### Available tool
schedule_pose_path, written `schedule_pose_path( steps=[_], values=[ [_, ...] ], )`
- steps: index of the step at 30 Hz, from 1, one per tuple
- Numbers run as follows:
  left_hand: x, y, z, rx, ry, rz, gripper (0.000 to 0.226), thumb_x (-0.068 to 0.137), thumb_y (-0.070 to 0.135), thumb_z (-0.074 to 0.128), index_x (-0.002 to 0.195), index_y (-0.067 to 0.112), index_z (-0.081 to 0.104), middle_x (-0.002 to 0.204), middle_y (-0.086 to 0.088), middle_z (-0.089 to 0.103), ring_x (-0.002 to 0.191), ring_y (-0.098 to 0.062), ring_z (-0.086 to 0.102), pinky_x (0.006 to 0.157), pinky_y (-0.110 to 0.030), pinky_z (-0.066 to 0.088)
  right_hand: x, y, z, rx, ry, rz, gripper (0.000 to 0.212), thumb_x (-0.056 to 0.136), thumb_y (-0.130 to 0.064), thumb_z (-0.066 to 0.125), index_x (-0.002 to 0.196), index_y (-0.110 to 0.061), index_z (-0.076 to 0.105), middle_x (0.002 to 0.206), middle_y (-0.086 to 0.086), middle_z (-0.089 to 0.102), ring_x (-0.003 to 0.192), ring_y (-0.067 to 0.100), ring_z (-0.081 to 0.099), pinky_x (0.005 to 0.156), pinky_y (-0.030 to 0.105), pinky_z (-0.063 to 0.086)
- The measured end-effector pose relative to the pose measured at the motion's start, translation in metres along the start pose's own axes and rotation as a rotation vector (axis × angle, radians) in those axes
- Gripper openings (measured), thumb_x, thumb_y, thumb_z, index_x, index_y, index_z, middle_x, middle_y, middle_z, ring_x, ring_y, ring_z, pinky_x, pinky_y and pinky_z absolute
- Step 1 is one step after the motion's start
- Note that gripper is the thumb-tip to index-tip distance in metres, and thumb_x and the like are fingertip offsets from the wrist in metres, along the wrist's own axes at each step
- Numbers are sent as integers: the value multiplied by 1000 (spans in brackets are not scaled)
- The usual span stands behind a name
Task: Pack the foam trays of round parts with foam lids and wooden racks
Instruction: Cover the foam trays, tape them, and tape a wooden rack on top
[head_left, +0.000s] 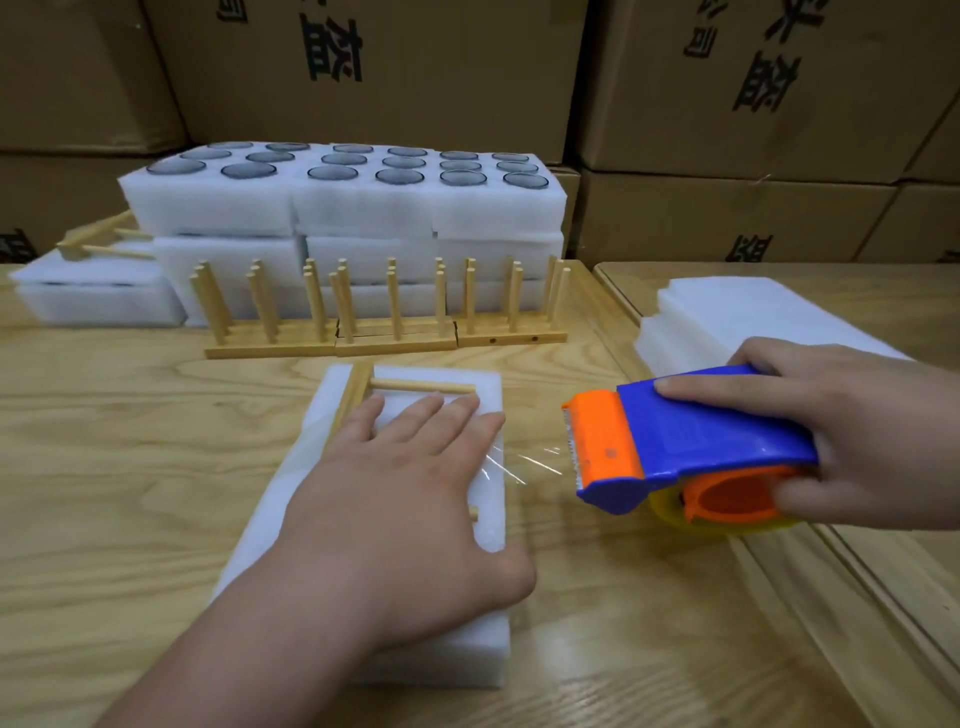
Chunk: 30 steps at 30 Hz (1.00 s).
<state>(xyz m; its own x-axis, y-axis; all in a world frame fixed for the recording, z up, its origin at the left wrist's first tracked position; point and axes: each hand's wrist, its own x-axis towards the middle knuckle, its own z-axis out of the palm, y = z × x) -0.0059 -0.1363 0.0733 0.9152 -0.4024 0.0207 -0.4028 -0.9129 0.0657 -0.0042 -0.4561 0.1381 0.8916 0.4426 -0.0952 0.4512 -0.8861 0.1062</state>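
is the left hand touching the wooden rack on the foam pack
Touching. The head view shows the left hand pressed flat on the foam pack, lying across the wooden rack, whose dowel end emerges at the hand's right edge.

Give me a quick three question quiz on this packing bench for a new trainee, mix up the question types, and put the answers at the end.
1. True or false: the left hand lies flat on the foam pack with a wooden rack laid on top of it.
2. What does the right hand hold? A) scissors B) a tape dispenser C) a foam lid
3. Fill in: clear tape stretches from the dispenser to the pack's ____ edge.

Key: 1 true; 2 B; 3 right.
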Motion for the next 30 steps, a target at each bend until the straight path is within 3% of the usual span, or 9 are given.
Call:
schedule_pose_path(
  steps=[4,7,14,19,23,26,30],
  values=[
    [-2,-2,1,25,-13,7,108,61,83,10,157,43,-15,164,23,-22,151,0,-20,124,-44,-15,12,-11,-8,-162,-9,-43,83,72,-76,41,146,-73,5,93,-20,39,68,9,51,58,16,32],
    [-2,-2,0,32,-10,11,107,62,83,10,158,43,-13,165,22,-21,152,-1,-18,124,-44,-14,27,-22,-19,-258,-42,-100,78,73,-83,27,138,-77,-15,100,-16,36,77,11,47,62,24,32],
    [2,-1,0,43,0,15,109,59,83,6,158,42,-12,167,20,-18,153,-2,-16,125,-45,-11,51,-49,-37,-331,-106,-163,73,84,-74,44,140,-71,-2,88,-15,29,70,11,39,64,35,40],
    [1,-1,1,47,-2,45,96,61,81,5,150,56,-21,169,14,-14,155,-8,-15,124,-48,-11,35,-36,-23,-286,-121,-129,82,83,-73,44,138,-74,-16,99,-9,36,71,6,39,61,30,34],
    [1,0,1,35,-3,46,91,61,79,6,149,61,-7,170,14,-11,155,-9,-13,124,-48,-12,22,-35,-3,-192,-134,-71,91,80,-64,52,137,-78,-18,95,-12,35,73,8,45,70,34,45],
    [0,-1,0,25,-13,39,89,61,80,7,147,62,5,170,15,-10,155,-8,-12,124,-47,-11,14,-28,1,-125,-92,-43,88,76,-66,47,136,-80,-16,94,-14,38,72,8,46,70,34,46],
    [1,-2,-1,14,-22,43,86,61,81,9,146,65,1,169,16,-9,156,-8,-10,125,-46,-10,2,-21,2,-63,-61,5,82,71,-77,33,138,-79,-14,95,-15,40,72,7,47,71,33,47]
  ],
)
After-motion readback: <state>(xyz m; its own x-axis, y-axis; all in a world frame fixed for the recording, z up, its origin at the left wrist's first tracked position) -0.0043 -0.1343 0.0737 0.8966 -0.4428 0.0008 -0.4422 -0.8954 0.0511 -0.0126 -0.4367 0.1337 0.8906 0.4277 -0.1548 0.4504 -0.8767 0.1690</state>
